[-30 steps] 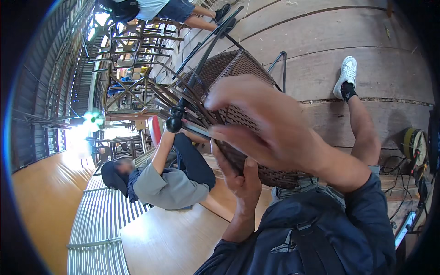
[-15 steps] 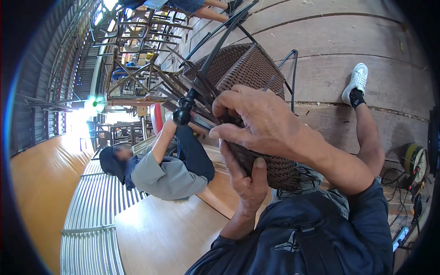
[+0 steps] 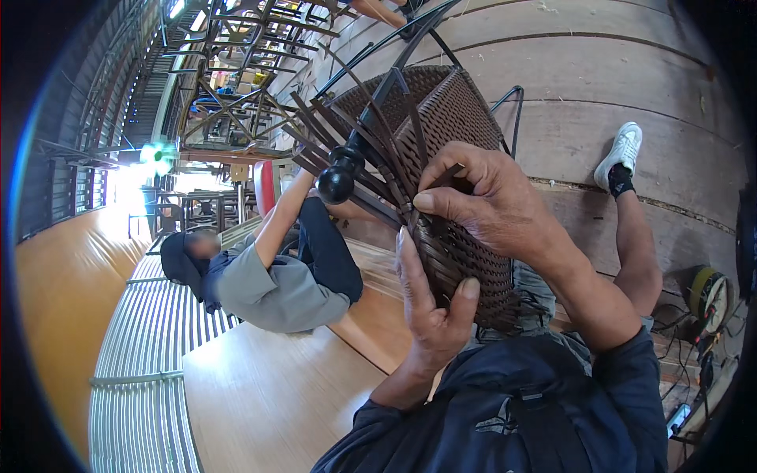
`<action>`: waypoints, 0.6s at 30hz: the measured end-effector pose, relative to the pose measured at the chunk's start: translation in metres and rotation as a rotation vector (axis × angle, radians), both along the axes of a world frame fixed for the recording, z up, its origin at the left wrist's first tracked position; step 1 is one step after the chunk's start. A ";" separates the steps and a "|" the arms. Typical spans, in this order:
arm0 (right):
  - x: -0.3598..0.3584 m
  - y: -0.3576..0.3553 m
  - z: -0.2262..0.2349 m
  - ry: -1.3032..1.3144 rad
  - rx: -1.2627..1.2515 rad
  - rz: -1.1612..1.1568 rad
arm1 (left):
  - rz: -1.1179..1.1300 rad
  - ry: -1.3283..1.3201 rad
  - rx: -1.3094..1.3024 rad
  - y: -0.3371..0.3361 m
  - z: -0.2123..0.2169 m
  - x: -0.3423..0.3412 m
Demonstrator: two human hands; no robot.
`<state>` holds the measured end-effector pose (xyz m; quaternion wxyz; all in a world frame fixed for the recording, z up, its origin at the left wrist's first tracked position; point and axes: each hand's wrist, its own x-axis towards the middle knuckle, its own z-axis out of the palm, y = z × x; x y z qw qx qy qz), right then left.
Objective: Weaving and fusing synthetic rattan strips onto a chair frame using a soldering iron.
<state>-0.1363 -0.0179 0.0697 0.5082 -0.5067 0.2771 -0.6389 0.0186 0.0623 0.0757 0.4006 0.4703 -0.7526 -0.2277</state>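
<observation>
Woven dark-brown wicker panel point(image 3: 461, 236), part of a chair on a black metal frame point(image 3: 394, 59), is being held up close between both hands, above the person's lap and dark shirt. Left hand point(image 3: 430, 311) is cupping the panel from below, thumb pressing on the weave and fingers curling behind it. Right hand point(image 3: 493, 205) is lying over the panel's upper edge, thumb and forefinger pinching 1 loose flat strand point(image 3: 449, 175). Several more loose strands point(image 3: 347, 146) are fanning out to the left, past a round black knob point(image 3: 337, 183) that is probably a frame end, though the view is too warped to be sure. Behind, another person in a grey shirt point(image 3: 276, 288) is crouching on the wooden floor point(image 3: 631, 71), near stacked bare chair frames point(image 3: 236, 94).
</observation>
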 end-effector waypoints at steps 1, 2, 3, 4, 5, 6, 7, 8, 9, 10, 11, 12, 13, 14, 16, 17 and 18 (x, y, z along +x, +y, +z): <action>0.000 0.000 0.000 -0.006 -0.011 0.007 | -0.019 0.059 0.005 -0.004 0.005 0.004; 0.000 0.000 0.001 0.002 0.016 0.030 | -0.088 0.082 0.004 -0.007 0.012 0.009; -0.001 -0.001 0.001 -0.008 0.019 0.039 | -0.054 -0.045 0.008 -0.014 0.022 0.017; 0.000 -0.001 0.002 -0.021 0.010 0.042 | -0.064 -0.210 0.007 -0.025 0.040 0.031; 0.000 -0.001 0.003 -0.016 0.027 0.050 | -0.104 -0.342 -0.023 -0.036 0.056 0.042; 0.000 -0.001 0.004 -0.015 0.028 0.051 | -0.130 -0.385 -0.048 -0.045 0.065 0.048; 0.001 -0.002 0.005 -0.015 0.027 0.047 | -0.194 -0.396 -0.104 -0.057 0.075 0.054; 0.000 -0.002 0.006 -0.022 0.032 0.063 | -0.243 -0.413 -0.153 -0.069 0.083 0.057; 0.000 -0.003 0.006 -0.029 0.039 0.079 | -0.309 -0.584 -0.188 -0.079 0.091 0.059; -0.001 -0.003 0.006 -0.030 0.063 0.093 | -0.391 -0.557 -0.164 -0.087 0.095 0.058; -0.002 -0.004 0.006 -0.060 0.060 0.135 | -0.436 -0.561 -0.118 -0.093 0.099 0.056; -0.003 -0.005 0.006 -0.086 0.072 0.172 | -0.483 -0.566 -0.072 -0.098 0.101 0.052; -0.004 -0.006 0.006 -0.109 0.086 0.210 | -0.507 -0.562 -0.075 -0.102 0.101 0.049; -0.005 -0.007 0.006 -0.126 0.092 0.225 | -0.529 -0.557 -0.075 -0.104 0.102 0.046; -0.007 -0.008 0.004 -0.159 0.077 0.260 | -0.552 -0.545 -0.070 -0.107 0.102 0.044; -0.007 -0.008 0.003 -0.146 0.114 0.266 | -0.552 -0.539 -0.063 -0.109 0.101 0.045; -0.007 -0.009 0.003 -0.144 0.129 0.269 | -0.544 -0.543 -0.044 -0.110 0.101 0.047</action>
